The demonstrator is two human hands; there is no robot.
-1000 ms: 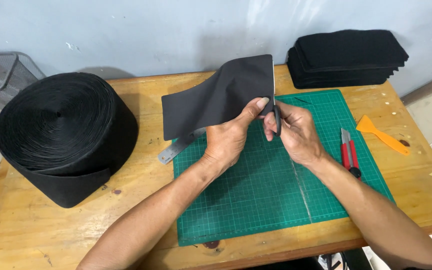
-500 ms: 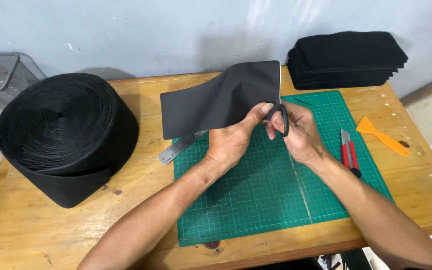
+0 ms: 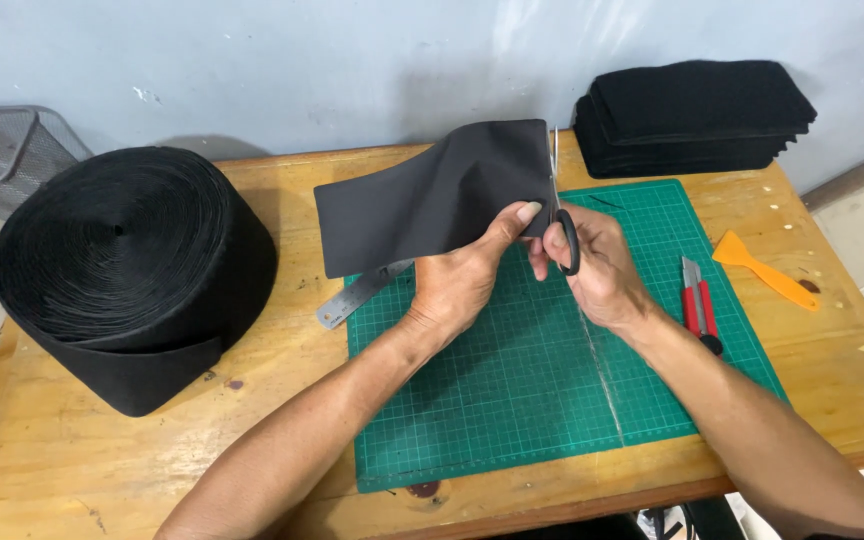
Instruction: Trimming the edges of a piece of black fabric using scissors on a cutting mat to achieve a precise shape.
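Head view. The left hand (image 3: 462,285) pinches the right edge of a flat strip of black felt-like fabric (image 3: 422,205) between thumb and fingers, holding it raised above the green gridded cutting mat (image 3: 552,400). The right hand (image 3: 597,265) is closed through the black loop handles of a pair of steel scissors (image 3: 558,205), whose blades point up along that same edge. The strip sags and curves away to the left, so it is judged light, soft and floppy, not fragile; it is best gripped close to the cutting line to keep it taut. Near by lie a large roll of black fabric (image 3: 127,270), a stack of cut black pieces (image 3: 697,115), a steel ruler (image 3: 357,297), a red utility knife (image 3: 694,300) and an orange plastic scraper (image 3: 762,270).
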